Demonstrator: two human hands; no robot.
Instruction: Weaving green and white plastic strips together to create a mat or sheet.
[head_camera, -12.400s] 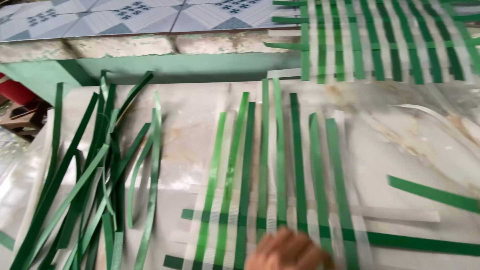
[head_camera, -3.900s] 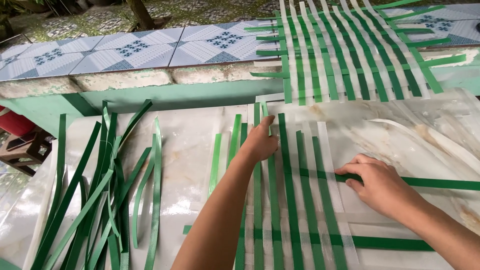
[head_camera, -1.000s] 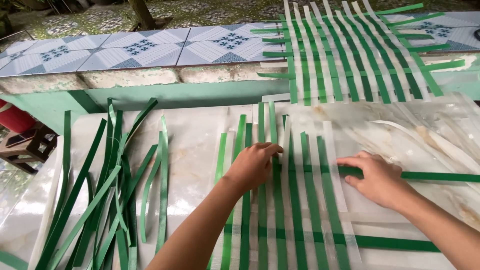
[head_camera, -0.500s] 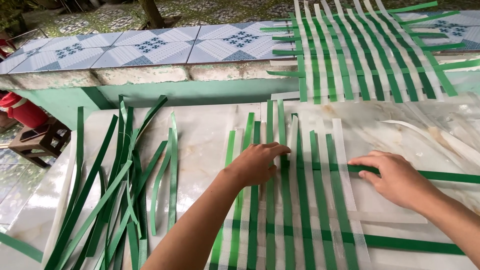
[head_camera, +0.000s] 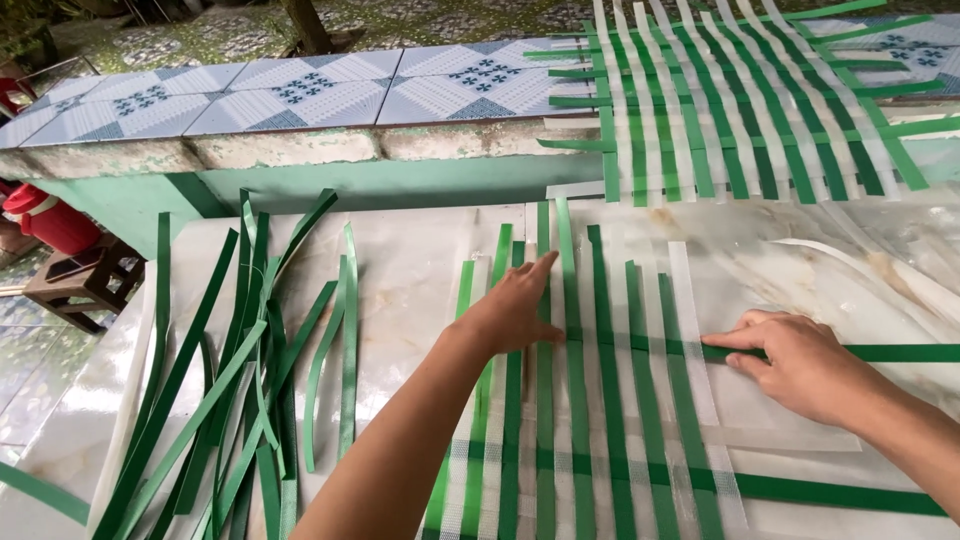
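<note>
Left hand (head_camera: 515, 312), fingers flat, had slid further up the upright green plastic strips (head_camera: 578, 400); right hand (head_camera: 800, 362), fingers extended, still pressed the horizontal green crosswise strip (head_camera: 900, 352) on the marble table (head_camera: 410, 270).

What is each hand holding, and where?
Nothing gripped: left hand presses flat on upright green plastic strips; right hand pins the horizontal green strip.

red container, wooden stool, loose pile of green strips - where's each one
red container (head_camera: 45, 215), head view, on its rounded side
wooden stool (head_camera: 85, 278), head view, on its seat top
loose pile of green strips (head_camera: 245, 350), head view, on a strip mid-pile
</note>
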